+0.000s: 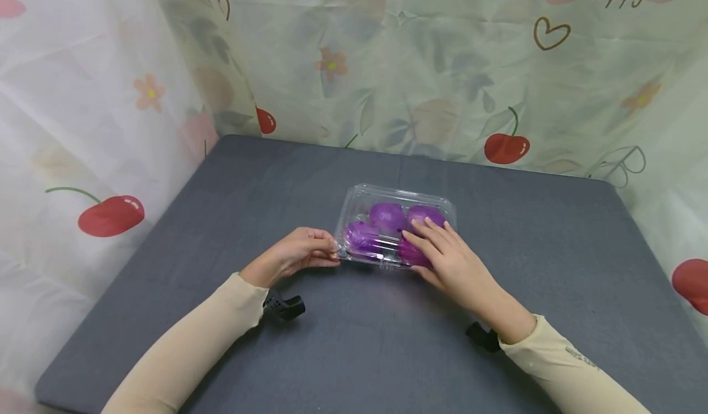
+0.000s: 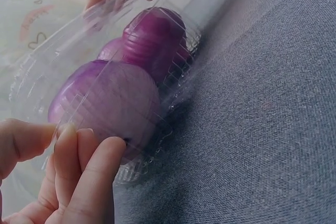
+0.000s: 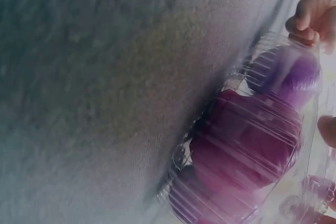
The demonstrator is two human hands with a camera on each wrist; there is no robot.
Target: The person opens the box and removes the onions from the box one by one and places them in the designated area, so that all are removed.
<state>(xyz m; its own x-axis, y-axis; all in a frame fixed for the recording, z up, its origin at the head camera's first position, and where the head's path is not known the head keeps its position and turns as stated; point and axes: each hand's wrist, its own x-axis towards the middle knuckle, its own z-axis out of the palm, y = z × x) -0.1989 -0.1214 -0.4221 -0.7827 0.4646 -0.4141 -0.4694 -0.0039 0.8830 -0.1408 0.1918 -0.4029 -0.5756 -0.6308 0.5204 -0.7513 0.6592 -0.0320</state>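
Note:
A clear plastic clamshell box lies on the table with several shiny, round purple pieces that look like fruit or vegetables inside. My left hand pinches the box's front left corner between thumb and fingers; the left wrist view shows the fingertips at the thin plastic edge. Across the right part of the box, my right hand rests with fingers spread and fairly straight, partly hiding two of the purple pieces. In the right wrist view, a dark purple piece shows through the ribbed plastic wall.
The box stands on a dark grey cloth-covered table. A pale curtain printed with cherries and flowers hangs behind and beside it. Black wrist straps show below the sleeves.

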